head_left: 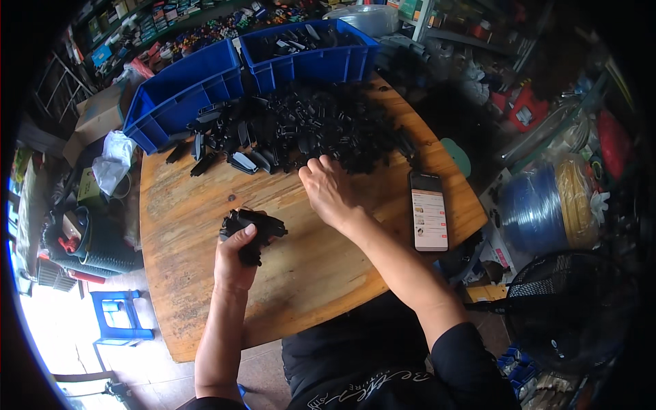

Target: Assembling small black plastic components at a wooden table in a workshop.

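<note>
My left hand point(236, 256) is closed around several black plastic parts point(254, 224), held above the left half of the wooden table point(307, 287). The thumb presses on top of them, and their exact kind is too dark to make out. Farther off, my right hand point(326, 188) reaches to the near edge of a big heap of similar black plastic parts point(301, 126). Its fingers curl downward, and the fingertips are partly hidden, so whatever they pinch does not show. Some pieces in the heap have shiny grey faces.
Behind the heap stand two blue bins, a left one point(184, 96) and a right one point(307, 65) with black parts inside. A lit smartphone point(429, 212) lies at the table's right edge. A black fan point(567, 307) stands at right, a blue stool point(119, 318) at lower left.
</note>
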### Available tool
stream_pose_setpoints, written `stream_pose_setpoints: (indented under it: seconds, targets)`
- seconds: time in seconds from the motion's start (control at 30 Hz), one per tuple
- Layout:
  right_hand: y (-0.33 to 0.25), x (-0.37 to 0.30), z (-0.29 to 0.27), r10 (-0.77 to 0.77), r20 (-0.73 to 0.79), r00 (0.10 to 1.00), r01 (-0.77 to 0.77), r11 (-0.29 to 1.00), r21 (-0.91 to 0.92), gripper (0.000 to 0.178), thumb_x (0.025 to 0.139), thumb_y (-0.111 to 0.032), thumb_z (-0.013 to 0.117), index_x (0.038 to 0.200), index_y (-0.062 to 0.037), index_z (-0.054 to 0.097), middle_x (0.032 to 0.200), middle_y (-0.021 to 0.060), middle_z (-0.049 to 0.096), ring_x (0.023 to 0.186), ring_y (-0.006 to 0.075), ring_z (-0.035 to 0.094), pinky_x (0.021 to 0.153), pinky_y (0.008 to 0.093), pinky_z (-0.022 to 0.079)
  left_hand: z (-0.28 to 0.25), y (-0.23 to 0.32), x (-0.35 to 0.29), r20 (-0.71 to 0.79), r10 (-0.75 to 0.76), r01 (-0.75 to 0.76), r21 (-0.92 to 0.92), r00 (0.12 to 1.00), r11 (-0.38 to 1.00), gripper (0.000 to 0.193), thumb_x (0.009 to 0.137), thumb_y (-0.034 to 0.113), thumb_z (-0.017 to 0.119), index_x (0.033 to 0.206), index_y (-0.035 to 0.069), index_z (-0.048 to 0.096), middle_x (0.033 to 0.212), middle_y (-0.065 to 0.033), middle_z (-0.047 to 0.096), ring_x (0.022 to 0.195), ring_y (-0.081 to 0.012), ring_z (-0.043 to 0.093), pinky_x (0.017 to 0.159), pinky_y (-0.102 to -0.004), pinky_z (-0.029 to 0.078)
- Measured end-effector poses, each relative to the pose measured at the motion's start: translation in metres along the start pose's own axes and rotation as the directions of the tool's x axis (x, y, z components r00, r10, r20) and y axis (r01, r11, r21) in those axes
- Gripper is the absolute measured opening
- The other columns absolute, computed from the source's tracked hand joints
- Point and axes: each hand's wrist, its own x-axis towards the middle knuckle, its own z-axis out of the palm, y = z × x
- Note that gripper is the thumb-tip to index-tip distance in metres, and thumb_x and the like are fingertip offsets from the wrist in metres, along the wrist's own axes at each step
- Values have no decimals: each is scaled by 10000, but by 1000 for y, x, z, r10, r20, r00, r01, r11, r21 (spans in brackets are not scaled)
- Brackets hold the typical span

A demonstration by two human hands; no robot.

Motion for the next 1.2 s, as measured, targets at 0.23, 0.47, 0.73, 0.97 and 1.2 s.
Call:
stream_pose_setpoints:
  seconds: [0.23, 0.47, 0.73, 0.97, 1.2]
  targets:
    - [-13, -8, -18, 23, 6, 1000, -22, 841, 541, 211, 716, 75, 589, 907, -7, 553, 824, 106, 545, 801, 265, 576, 706, 361, 473, 7, 2, -2, 11, 18, -18, 35, 1000, 999, 341, 704, 119, 672, 986, -4, 523, 926, -124, 600, 797, -227, 589, 750, -327, 472]
    - [-30, 0, -44, 113, 302, 947, -293, -89, 952, 171, 823, -98, 650, 956, -7, 592, 861, 55, 621, 757, 96, 597, 672, 213, 524, 3, 0, -2, 4, 44, -44, 118, 999, 992, 330, 718, 85, 657, 996, -15, 512, 908, -120, 596, 799, -222, 589, 758, -332, 479]
    - [-51, -8, -35, 87, 200, 976, -209, 116, 971, 220, 833, -185, 653, 967, -21, 592, 827, 15, 604, 723, 80, 545, 659, 226, 490, 4, -5, -3, -49, 44, -38, 124, 998, 992, 306, 729, 19, 639, 1009, -31, 528, 902, -91, 594, 811, -204, 589, 747, -318, 479]
    - [-58, -8, -37, 109, 141, 984, -149, 66, 987, 227, 840, -211, 646, 976, -36, 595, 812, 5, 585, 724, 77, 527, 679, 225, 471, 10, 0, -5, -77, 69, -58, 134, 995, 989, 320, 737, 33, 648, 1024, -23, 517, 907, -93, 585, 824, -204, 586, 762, -323, 483]
    - [-61, -9, -37, 138, 89, 986, -100, 75, 992, 232, 836, -220, 650, 977, -44, 596, 826, 6, 588, 735, 84, 528, 683, 233, 471, 10, 1, -5, -56, 106, -99, 125, 993, 987, 329, 745, 40, 648, 1032, -5, 494, 943, -93, 575, 846, -203, 581, 790, -332, 484]
